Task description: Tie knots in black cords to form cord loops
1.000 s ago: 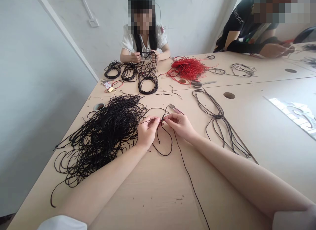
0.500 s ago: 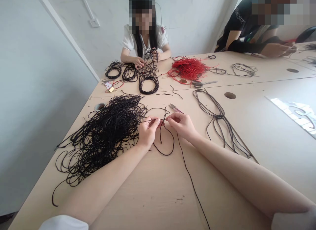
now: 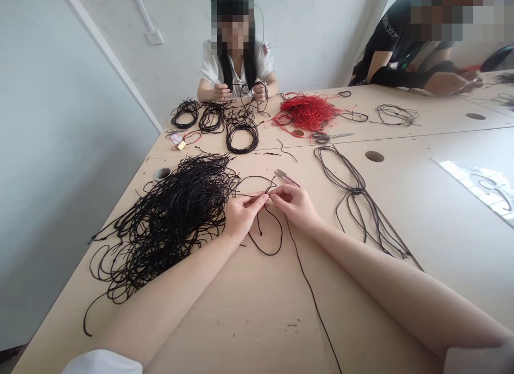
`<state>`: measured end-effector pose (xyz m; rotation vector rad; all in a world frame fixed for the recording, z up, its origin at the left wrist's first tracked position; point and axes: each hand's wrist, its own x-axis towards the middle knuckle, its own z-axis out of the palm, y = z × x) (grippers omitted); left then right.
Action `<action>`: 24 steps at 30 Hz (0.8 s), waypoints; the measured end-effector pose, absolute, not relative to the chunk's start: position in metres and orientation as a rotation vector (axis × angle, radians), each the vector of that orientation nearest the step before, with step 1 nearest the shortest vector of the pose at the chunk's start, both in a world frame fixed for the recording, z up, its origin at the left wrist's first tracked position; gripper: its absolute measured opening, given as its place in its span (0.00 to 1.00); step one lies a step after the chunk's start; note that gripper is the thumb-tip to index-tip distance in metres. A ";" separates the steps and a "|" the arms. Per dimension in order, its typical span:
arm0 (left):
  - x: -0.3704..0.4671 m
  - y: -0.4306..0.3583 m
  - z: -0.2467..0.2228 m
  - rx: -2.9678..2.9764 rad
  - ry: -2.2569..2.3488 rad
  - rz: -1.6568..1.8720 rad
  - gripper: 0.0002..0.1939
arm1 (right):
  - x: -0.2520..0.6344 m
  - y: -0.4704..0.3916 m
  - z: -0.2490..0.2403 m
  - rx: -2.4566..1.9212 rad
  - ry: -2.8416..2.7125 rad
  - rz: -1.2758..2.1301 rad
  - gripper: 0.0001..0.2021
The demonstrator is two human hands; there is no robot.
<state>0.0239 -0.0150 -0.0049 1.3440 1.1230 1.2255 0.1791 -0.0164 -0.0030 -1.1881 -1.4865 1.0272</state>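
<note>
1. Left hand (image 3: 244,216) and right hand (image 3: 295,205) each pinched black cord (image 3: 307,281), fingertips closed and almost meeting, probably steadying the crossing.
2. Cord's loop hung below the fingers, over table (image 3: 225,315); tail ran nearward.
3. Snips (image 3: 286,178) lay just beyond, seemingly handy; cord pile (image 3: 176,218) crowded left hand.

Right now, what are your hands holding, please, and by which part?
Left hand and right hand pinch thin black cord at its loop's far end; exact spot hidden.

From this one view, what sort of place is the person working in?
Probably a small cord-craft workroom: a heap of black cords and a pile of red cords lie on the table, with scissors beside the red.
</note>
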 end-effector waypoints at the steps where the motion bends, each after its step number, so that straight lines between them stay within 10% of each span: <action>1: 0.024 -0.015 -0.005 1.353 1.140 1.229 0.13 | 0.179 -0.017 -0.002 -1.178 -1.498 1.021 0.09; 24: 0.025 -0.013 -0.006 1.224 1.006 1.231 0.13 | 0.180 -0.015 -0.005 -1.201 -1.429 0.988 0.04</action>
